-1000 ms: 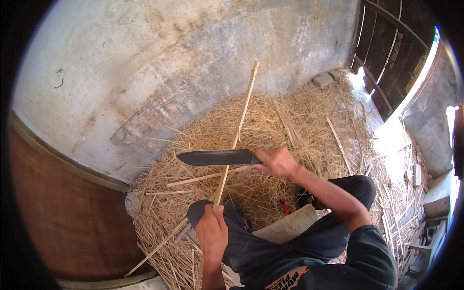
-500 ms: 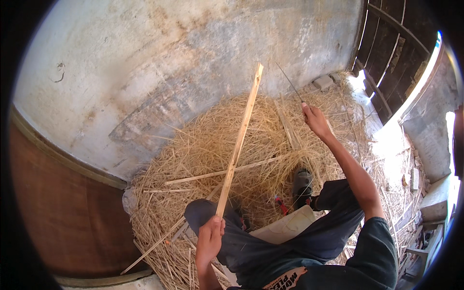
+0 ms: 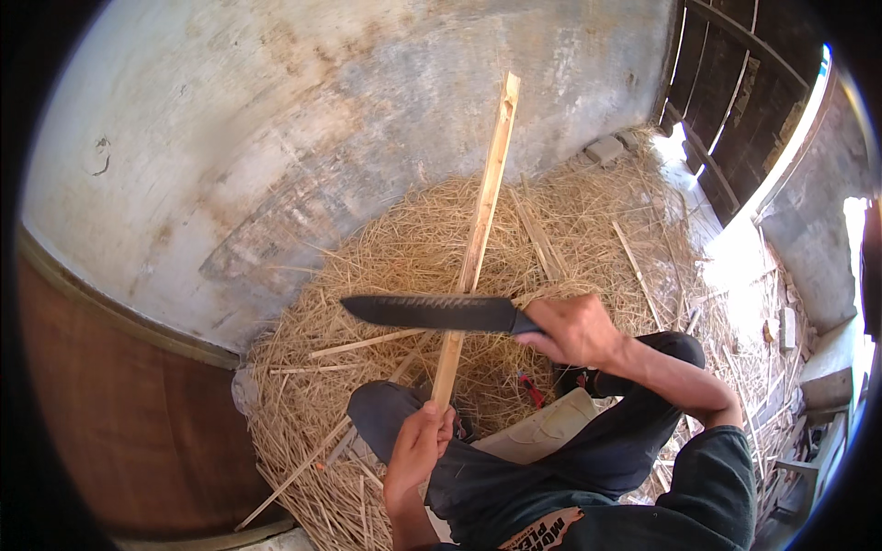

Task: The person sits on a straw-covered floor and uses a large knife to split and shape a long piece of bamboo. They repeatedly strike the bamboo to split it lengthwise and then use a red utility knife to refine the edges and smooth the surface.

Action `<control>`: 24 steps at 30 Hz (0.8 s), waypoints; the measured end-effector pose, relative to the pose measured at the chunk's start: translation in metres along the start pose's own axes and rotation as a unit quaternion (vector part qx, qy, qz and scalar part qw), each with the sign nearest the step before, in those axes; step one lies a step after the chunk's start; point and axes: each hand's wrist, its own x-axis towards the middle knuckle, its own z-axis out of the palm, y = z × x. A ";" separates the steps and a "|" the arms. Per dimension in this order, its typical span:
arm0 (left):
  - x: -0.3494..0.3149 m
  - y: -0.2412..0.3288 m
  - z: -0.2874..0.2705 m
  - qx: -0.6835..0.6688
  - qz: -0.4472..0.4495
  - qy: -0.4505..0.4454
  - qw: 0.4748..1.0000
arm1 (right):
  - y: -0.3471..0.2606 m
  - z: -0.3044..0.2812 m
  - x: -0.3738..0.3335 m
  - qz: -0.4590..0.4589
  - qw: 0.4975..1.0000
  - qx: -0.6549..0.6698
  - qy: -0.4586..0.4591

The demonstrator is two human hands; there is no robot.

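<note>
Left hand [image 3: 418, 450] closed on lower end of wooden strip [image 3: 478, 239], held upright over straw floor [image 3: 386, 266] | right hand [image 3: 574, 329] fisted on machete [image 3: 432, 312], blade crossing strip | advice: strike shallow, away from left fingers | blade-to-wood contact unclear; strip's base hidden in fist.

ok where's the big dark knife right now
In the head view the long dark-bladed knife is near the centre, gripped by the right hand, its blade lying across the pale wooden stick that the left hand holds over the straw.
</note>
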 end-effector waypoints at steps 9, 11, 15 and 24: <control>0.001 0.000 0.013 0.041 0.055 0.009 0.998 | 0.000 0.009 -0.003 0.038 0.998 -0.035 -0.020; -0.001 -0.007 0.011 0.057 0.064 0.005 0.996 | 0.015 0.006 0.004 0.128 0.991 -0.042 -0.006; -0.007 -0.013 0.009 0.010 -0.032 -0.014 0.999 | 0.042 -0.019 0.016 0.226 0.973 -0.020 0.039; -0.002 -0.018 -0.003 -0.050 0.015 -0.049 0.997 | 0.036 -0.021 -0.010 0.159 0.984 0.072 0.028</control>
